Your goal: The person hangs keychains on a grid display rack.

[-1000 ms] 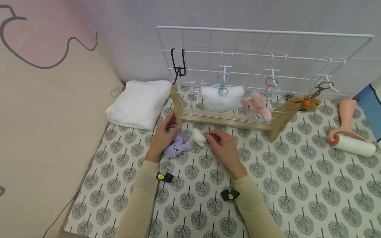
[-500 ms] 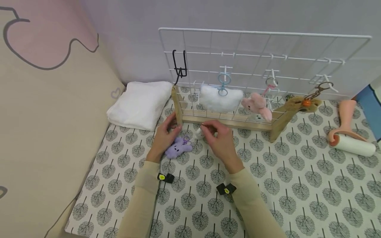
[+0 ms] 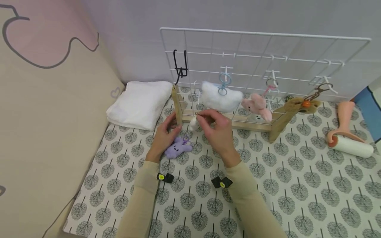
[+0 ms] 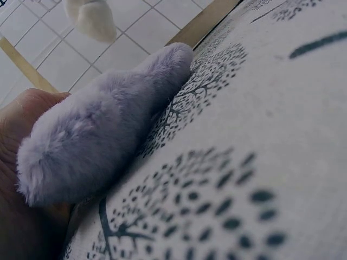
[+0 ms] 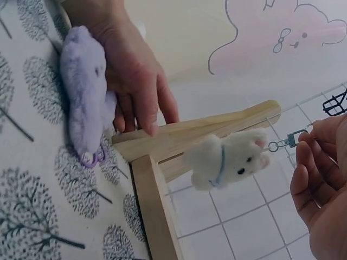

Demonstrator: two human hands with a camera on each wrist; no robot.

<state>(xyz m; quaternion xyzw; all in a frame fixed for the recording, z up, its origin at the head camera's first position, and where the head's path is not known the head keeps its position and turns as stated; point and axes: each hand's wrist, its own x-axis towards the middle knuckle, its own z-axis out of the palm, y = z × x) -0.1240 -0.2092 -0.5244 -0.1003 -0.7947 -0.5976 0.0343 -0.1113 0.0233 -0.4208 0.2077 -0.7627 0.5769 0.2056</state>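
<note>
My right hand [image 3: 219,134] pinches the metal clasp [image 5: 297,138] of a small white plush bear keychain [image 5: 233,160]. The bear hangs from it, a blue ribbon round its neck, in front of the white wire grid rack [image 3: 256,71]. At the rack's left end, my left hand [image 3: 162,137] grips the foot of the wooden side leg [image 5: 217,123], thumb on the near side. Close beside that hand, a purple plush rabbit keychain [image 3: 177,148] lies on the tree-print cloth, its purple ring showing. In the left wrist view its furry back fills much of the picture.
A black hook [image 3: 180,66] sits on the grid's left. Further right hang a fluffy white plush [image 3: 221,99], a pink plush [image 3: 257,107] and a brown plush [image 3: 294,105]. A folded white towel [image 3: 140,105] lies left, a lint roller [image 3: 351,145] right.
My right hand has lifted the white plush bear off the cloth and carried it up and slightly left toward the rack. My left hand stays on the wooden leg.
</note>
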